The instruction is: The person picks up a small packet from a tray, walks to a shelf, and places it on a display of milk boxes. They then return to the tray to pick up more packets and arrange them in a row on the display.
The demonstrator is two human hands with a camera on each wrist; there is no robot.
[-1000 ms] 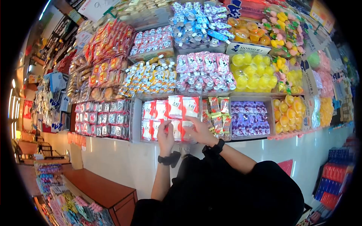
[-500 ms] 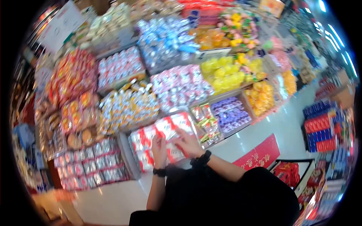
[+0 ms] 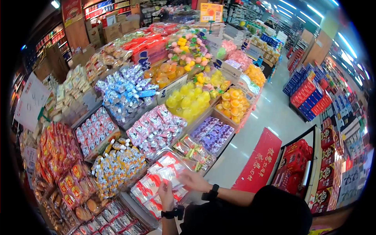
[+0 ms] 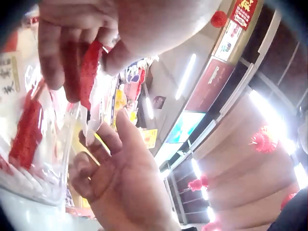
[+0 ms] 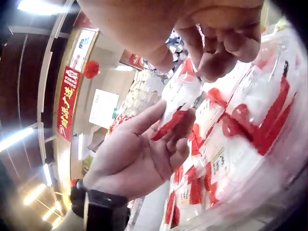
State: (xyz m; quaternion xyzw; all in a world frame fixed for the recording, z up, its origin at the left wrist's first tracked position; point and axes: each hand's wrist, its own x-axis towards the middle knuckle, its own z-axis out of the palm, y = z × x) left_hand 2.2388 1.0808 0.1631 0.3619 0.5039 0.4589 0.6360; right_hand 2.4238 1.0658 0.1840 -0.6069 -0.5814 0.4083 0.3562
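Observation:
My left hand (image 3: 167,196) pinches a small white packet (image 5: 179,94) with red ends between thumb and fingers. The packet's red strip (image 4: 90,72) shows between those fingers in the left wrist view. Facing it, my right hand (image 3: 196,182) has its thumb apart from loosely bent fingers, with the fingertips close to the packet's far end. Below both hands, more red-and-white packets (image 3: 145,188) lie in rows in a clear plastic tray (image 4: 41,202). The right hand also appears at the bottom of the left wrist view, palm showing.
Purple packets (image 3: 212,134) and green-red packets (image 3: 192,150) sit in neighbouring bins to the right. Yellow jelly cups (image 3: 188,103) and pink pouches (image 3: 156,129) fill bins behind. A red sign (image 3: 258,160) and a case of red boxes (image 3: 291,164) stand to the right.
The head view has turned to the right, so the bins now slant and the aisle shows. Both hands stay over the red-and-white packets, the right one now slightly farther from the left.

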